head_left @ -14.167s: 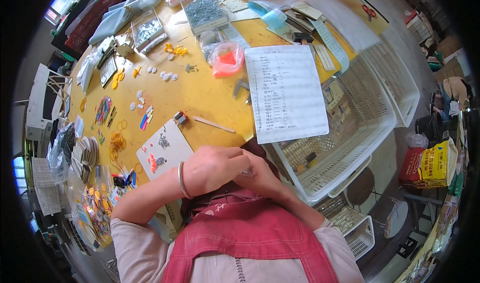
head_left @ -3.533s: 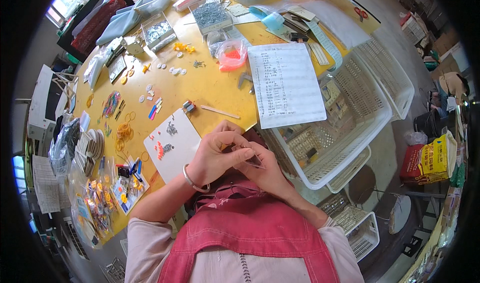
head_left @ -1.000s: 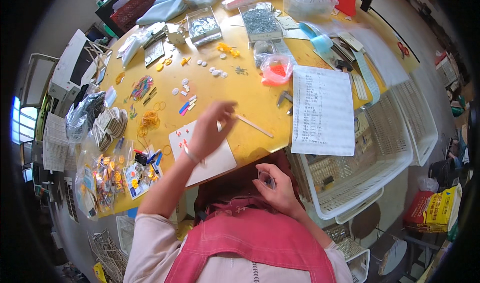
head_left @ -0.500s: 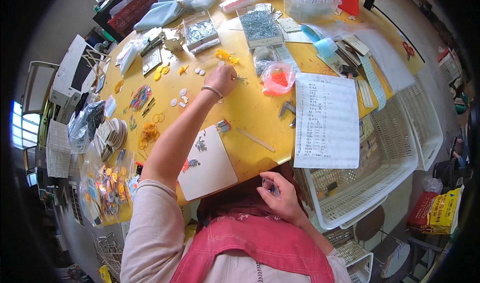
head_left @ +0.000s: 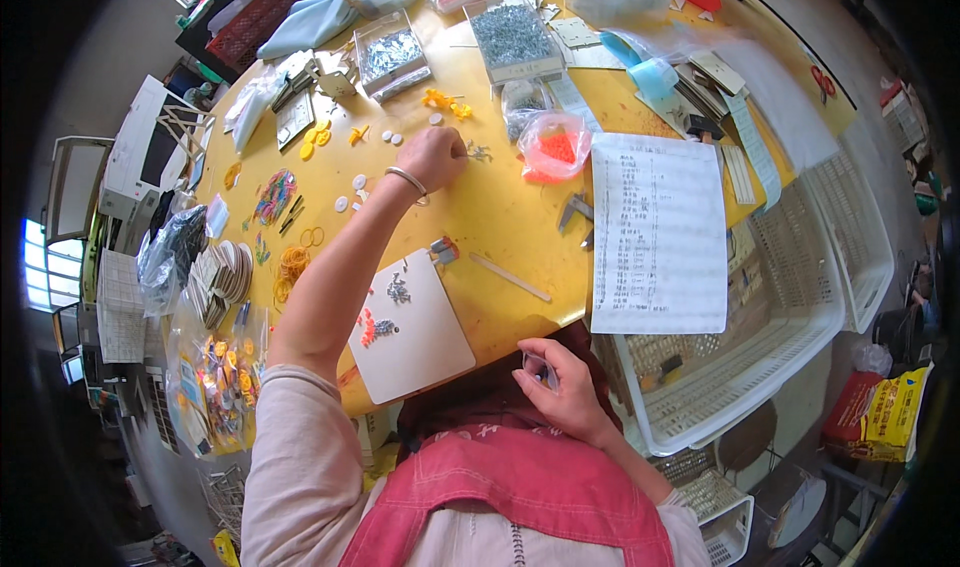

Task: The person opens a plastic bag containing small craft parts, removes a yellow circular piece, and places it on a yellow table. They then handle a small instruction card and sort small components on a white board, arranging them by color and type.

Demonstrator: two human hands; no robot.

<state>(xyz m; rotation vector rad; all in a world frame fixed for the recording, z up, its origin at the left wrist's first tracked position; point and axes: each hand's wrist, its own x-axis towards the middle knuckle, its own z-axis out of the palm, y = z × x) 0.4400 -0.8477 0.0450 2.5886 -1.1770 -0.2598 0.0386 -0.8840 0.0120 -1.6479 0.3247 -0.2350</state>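
My left hand (head_left: 432,159) is closed over the middle of the yellow table, knuckles up, a bangle on its wrist. Just right of its fingers lies a small cluster of metal screws (head_left: 480,153); whatever the fingertips pinch is hidden. Close to my apron, my right hand (head_left: 566,392) grips a small clear plastic bag (head_left: 540,369) between thumb and fingers, with something dark in it. Under my left forearm is a white board (head_left: 425,342) bearing small piles of grey screws (head_left: 398,289) and orange pieces (head_left: 372,329).
Trays of metal screws (head_left: 515,42) stand at the back. A bag of orange pieces (head_left: 553,152), calipers (head_left: 576,212) and a handwritten list (head_left: 658,237) lie to the right, above white plastic baskets (head_left: 740,392). Rubber bands (head_left: 291,264) and a bag of parts (head_left: 215,382) sit left.
My left hand and forearm have shifted slightly left, uncovering more of the orange pieces on the board. The right hand stays by the apron with the bag. The view has tilted a little.
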